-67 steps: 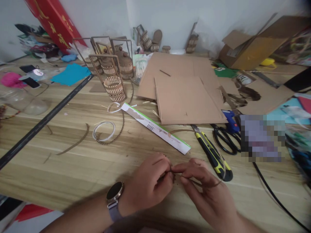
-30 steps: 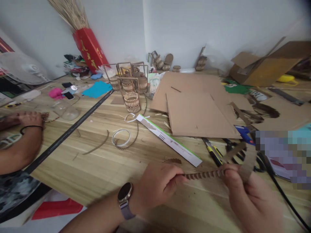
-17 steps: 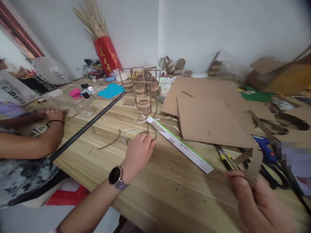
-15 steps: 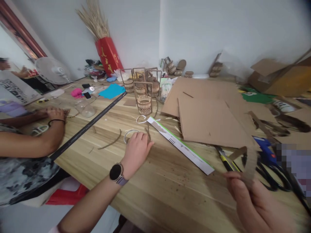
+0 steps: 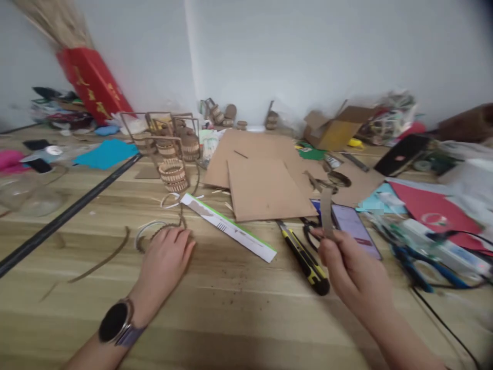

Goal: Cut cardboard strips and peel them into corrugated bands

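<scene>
A wood-grained table spread beneath two overlapping sheets of flat brown cardboard. Left of them stood a small round basket, its wall built of pale upright slats between dark bands, under a square handle. A long white strip, green along one edge and patchy brown in places, lay slantwise near a yellow-and-black utility knife. Smaller pieces included a flat, matte brown strip and a thin, dark curved strip.

The right hand gripped the brown strip between thumb and fingers, its end pointing upward just beside a phone. The left hand, watch on wrist, reached palm-down over the dark curved strip beside a white ring; whether its fingers gripped could not be told.

Wood dotted with dark crumbs stretched between the hands, below the cardboard's near edge.
</scene>
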### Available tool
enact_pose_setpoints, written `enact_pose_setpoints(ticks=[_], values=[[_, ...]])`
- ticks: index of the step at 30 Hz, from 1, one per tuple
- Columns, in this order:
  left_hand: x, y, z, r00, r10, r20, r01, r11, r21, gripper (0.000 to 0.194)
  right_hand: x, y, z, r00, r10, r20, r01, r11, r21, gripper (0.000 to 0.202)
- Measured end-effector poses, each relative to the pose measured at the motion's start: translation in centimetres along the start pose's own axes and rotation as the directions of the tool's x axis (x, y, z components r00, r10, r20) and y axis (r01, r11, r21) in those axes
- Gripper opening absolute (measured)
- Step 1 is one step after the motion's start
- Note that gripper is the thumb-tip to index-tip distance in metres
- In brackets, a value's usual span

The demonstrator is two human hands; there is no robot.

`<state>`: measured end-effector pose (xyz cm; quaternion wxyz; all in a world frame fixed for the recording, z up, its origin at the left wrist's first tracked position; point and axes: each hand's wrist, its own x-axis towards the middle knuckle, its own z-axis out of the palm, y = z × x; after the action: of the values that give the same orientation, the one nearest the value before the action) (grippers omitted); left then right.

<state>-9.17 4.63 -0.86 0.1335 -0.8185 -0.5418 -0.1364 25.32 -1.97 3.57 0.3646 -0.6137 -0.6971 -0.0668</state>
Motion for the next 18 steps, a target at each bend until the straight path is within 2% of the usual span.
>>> enact_pose_setpoints(ticks=[3, 7, 9, 12, 15, 18], values=[[-0.2, 0.1, 0.4, 0.995, 0.082, -0.05, -0.084, 0.996, -0.025, 0.031, 2.2, 2.5, -2.0, 0.99, 0.115, -0.085, -0.131, 0.966, -0.222, 0.045], [-0.3, 0.7, 0.7, 0.991, 0.134, -0.013, -0.135, 0.989, -0.064, 0.031, 5.4, 7.1, -4.3, 0.975, 0.197, -0.103, -0.222, 0.9, -0.376, 0.053], [-0.3, 1.1, 0.7, 0.99, 0.141, 0.017, -0.139, 0.987, -0.085, 0.029, 7.0, 9.7, -5.0, 0.974, 0.217, -0.067, -0.225, 0.878, -0.422, 0.053], [-0.3, 1.9, 0.4, 0.986, 0.156, 0.057, -0.149, 0.981, -0.123, 0.024, 8.5, 12.3, -5.0, 0.967, 0.242, -0.083, -0.251, 0.833, -0.493, 0.047], [-0.2, 2.7, -0.1, 0.977, 0.191, 0.097, -0.175, 0.972, -0.159, 0.021, 8.0, 11.9, -3.5, 0.985, 0.167, -0.039, -0.163, 0.841, -0.515, 0.045], [0.7, 3.2, -0.4, 0.959, 0.248, 0.138, -0.221, 0.958, -0.183, 0.019, 5.9, 8.7, -0.6, 0.986, 0.016, 0.166, 0.06, 0.895, -0.442, 0.032]])
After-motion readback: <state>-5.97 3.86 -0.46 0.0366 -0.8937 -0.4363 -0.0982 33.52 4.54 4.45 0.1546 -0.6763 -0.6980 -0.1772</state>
